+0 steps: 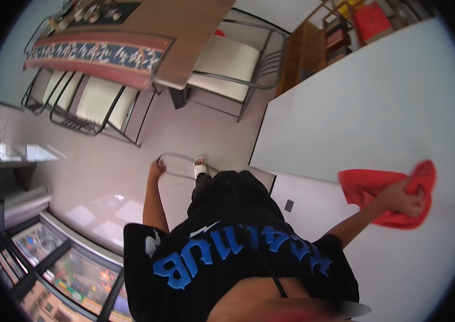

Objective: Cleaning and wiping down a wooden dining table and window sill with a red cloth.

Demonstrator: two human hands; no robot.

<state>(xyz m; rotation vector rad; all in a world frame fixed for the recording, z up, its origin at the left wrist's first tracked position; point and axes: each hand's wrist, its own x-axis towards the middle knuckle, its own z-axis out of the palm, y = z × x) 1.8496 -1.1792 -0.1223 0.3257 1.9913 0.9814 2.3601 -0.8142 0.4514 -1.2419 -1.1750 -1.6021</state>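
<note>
My right hand [403,200] is closed on a bunched red cloth [357,185], out to the right in front of a broad white surface [356,118]. Part of the cloth wraps up round the fingers, and a flap hangs toward the left. Whether it touches the white surface I cannot tell. Down at my left side, my left hand [157,167] is closed on a thin grey cable-like loop [178,155]. The loop bows out toward my foot and looks a little blurred.
Ahead stands a wooden table [195,27] with a patterned runner [98,56]. A cream-cushioned chair [230,61] is at its right end, more chairs [104,102] along its near side. A wooden bookshelf [300,53] lies beyond the white surface. Windows [82,273] are at lower left.
</note>
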